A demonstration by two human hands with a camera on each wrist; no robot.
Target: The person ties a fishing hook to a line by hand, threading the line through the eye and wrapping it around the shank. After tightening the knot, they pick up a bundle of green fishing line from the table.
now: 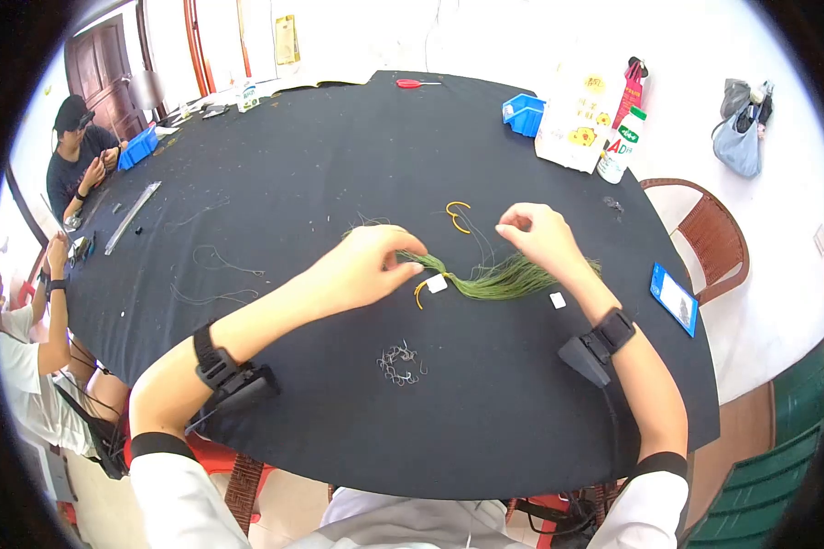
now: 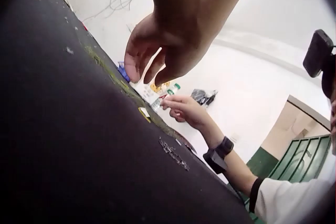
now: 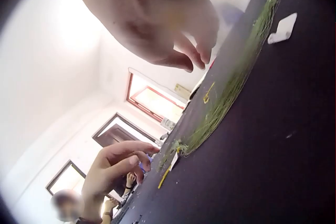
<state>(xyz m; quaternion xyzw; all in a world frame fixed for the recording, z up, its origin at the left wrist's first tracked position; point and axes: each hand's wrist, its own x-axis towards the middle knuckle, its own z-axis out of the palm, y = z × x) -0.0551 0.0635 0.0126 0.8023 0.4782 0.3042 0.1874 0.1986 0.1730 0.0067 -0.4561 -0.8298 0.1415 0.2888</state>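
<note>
A long bundle of green strands (image 1: 513, 279) lies across the dark table, bound near its left end by a yellow tie with a white tag (image 1: 438, 283). Over that left end hovers my left hand (image 1: 362, 265), thumb and fingers apart; nothing shows between them in the left wrist view, where the hand (image 2: 168, 50) hangs above the tabletop. My right hand (image 1: 542, 240) is above the bundle's loose right part, fingers loosely bent. In the right wrist view this hand (image 3: 163, 24) shows no object at its fingertips, and the green strands (image 3: 226, 98) lie below.
Small metallic hooks (image 1: 401, 363) lie in a pile nearer me. A yellow ring (image 1: 458, 217) with dark thread, a white piece (image 1: 558, 300) and a blue packet (image 1: 674, 299) are on the table. A blue bin (image 1: 524, 115) and bottle (image 1: 622, 146) stand far right. Two people sit left.
</note>
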